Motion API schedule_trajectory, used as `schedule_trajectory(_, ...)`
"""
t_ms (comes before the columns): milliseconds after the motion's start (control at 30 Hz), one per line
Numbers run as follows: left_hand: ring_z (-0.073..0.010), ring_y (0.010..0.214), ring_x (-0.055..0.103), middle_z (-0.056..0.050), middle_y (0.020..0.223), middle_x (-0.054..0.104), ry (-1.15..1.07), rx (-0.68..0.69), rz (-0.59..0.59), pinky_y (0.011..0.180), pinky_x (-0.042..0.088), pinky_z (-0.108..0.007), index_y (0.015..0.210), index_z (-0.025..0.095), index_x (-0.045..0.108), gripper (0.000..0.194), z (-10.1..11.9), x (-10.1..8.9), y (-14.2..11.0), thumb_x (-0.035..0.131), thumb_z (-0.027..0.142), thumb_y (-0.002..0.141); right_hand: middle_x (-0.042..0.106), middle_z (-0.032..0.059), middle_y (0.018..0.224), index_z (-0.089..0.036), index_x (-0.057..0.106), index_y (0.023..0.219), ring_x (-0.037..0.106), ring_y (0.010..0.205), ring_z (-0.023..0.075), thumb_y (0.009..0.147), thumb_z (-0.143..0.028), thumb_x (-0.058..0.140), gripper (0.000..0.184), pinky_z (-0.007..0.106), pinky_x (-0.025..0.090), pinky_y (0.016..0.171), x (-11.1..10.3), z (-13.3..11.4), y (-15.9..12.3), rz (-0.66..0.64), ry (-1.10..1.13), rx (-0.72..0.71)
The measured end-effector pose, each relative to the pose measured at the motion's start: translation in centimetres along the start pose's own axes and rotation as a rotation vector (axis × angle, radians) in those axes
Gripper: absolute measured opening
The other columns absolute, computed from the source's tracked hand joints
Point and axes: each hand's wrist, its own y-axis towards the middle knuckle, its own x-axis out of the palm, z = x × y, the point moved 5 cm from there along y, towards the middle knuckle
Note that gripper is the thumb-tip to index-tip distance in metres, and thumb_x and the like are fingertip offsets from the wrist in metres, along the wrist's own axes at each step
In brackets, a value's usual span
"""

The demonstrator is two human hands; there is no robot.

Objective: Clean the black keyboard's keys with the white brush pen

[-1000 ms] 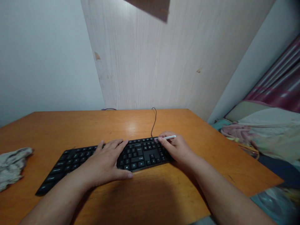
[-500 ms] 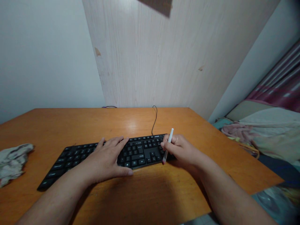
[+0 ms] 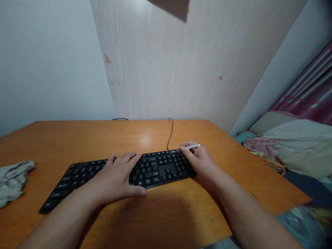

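A black keyboard (image 3: 147,169) lies slightly slanted on the wooden table. My left hand (image 3: 120,176) rests across its middle with the fingers spread and the thumb along the front edge. At the keyboard's top right corner, my right hand (image 3: 201,159) pinches a small brush with a white handle (image 3: 193,146). The handle lies nearly flat and points right, while the pinkish tip is at the top edge above the number pad. My fingers partly cover the brush.
A crumpled cloth (image 3: 14,181) lies on the wooden table (image 3: 155,221) at the left. The keyboard's thin cable (image 3: 171,133) runs back toward the wall panel (image 3: 166,69). Bedding (image 3: 298,141) and a plastic bag (image 3: 303,221) are past the table's right edge.
My right hand has moved up and tipped the brush from near upright to almost flat, its tip going from the keyboard's front edge to the top edge. My left hand has stayed put.
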Motion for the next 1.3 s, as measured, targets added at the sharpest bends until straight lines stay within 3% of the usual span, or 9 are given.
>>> schedule_trajectory(167, -0.0456, 0.15, 0.031, -0.02, 0.165, 0.033, 0.008, -0.008, -0.015, 0.122, 0.011, -0.067, 0.163, 0.02, 0.029, 0.126, -0.1, 0.1, 0.1, 0.063, 0.089, 0.063, 0.071, 0.0047, 0.085, -0.021, 0.066, 0.091, 0.064, 0.079, 0.0203, 0.1, -0.043, 0.052, 0.027, 0.029, 0.045, 0.068, -0.3, 0.5, 0.0, 0.015, -0.019, 0.029)
schedule_trajectory(333, -0.0442, 0.151, 0.029, -0.02, 0.166, 0.031, 0.021, -0.006, -0.024, 0.122, 0.009, -0.066, 0.164, 0.019, 0.027, 0.127, 0.0, 0.1, 0.1, 0.061, 0.09, 0.064, 0.067, 0.0027, 0.077, -0.021, 0.063, 0.082, 0.061, 0.071, 0.0185, 0.099, -0.037, 0.051, 0.026, 0.029, 0.04, 0.064, -0.8, 0.0, 0.0, -0.048, -0.195, -0.005)
schedule_trajectory(533, -0.0438, 0.152, 0.029, -0.019, 0.166, 0.03, 0.029, -0.009, -0.039, 0.122, 0.009, -0.066, 0.164, 0.021, 0.026, 0.127, -0.2, 0.2, 0.3, 0.058, 0.092, 0.064, 0.058, 0.0, 0.067, -0.022, 0.053, 0.072, 0.055, 0.064, 0.0159, 0.098, -0.031, 0.048, 0.028, 0.029, 0.038, 0.061, -1.4, -1.2, -0.3, -0.163, -0.242, -0.06)
schedule_trajectory(733, -0.0442, 0.151, 0.029, -0.02, 0.166, 0.031, 0.033, 0.004, -0.027, 0.122, 0.009, -0.067, 0.164, 0.02, 0.025, 0.127, -0.3, 0.2, 0.2, 0.058, 0.092, 0.065, 0.059, -0.0001, 0.066, -0.021, 0.053, 0.07, 0.057, 0.064, 0.015, 0.094, -0.026, 0.049, 0.025, 0.027, 0.043, 0.061, -1.2, -1.8, -0.9, -0.316, -0.131, -0.055)
schedule_trajectory(933, -0.0444, 0.151, 0.031, -0.02, 0.166, 0.032, 0.034, 0.0, -0.015, 0.122, 0.01, -0.066, 0.163, 0.019, 0.028, 0.127, -0.4, 0.4, 0.2, 0.06, 0.091, 0.064, 0.055, -0.0042, 0.06, -0.021, 0.049, 0.073, 0.063, 0.049, 0.0133, 0.087, -0.02, 0.049, 0.013, 0.022, 0.041, 0.044, -0.1, -1.7, -1.6, -0.522, 0.257, 0.148)
schedule_trajectory(1133, -0.0454, 0.15, 0.031, -0.019, 0.165, 0.034, 0.017, 0.002, -0.004, 0.122, 0.011, -0.066, 0.163, 0.02, 0.028, 0.127, -0.5, 0.4, 0.3, 0.062, 0.09, 0.063, 0.059, -0.0024, 0.059, -0.021, 0.051, 0.075, 0.06, 0.051, 0.0128, 0.093, -0.023, 0.048, 0.018, 0.023, 0.044, 0.05, 0.4, -0.6, -1.4, -0.465, 0.24, 0.164)
schedule_trajectory(1300, -0.0439, 0.151, 0.03, -0.02, 0.166, 0.03, 0.032, -0.001, -0.024, 0.122, 0.009, -0.067, 0.164, 0.018, 0.025, 0.129, -0.3, 0.4, 0.3, 0.059, 0.092, 0.064, 0.061, 0.0001, 0.069, -0.021, 0.056, 0.079, 0.058, 0.064, 0.0151, 0.098, -0.034, 0.052, 0.024, 0.025, 0.042, 0.058, -0.6, 0.4, -0.4, -0.182, 0.073, 0.065)
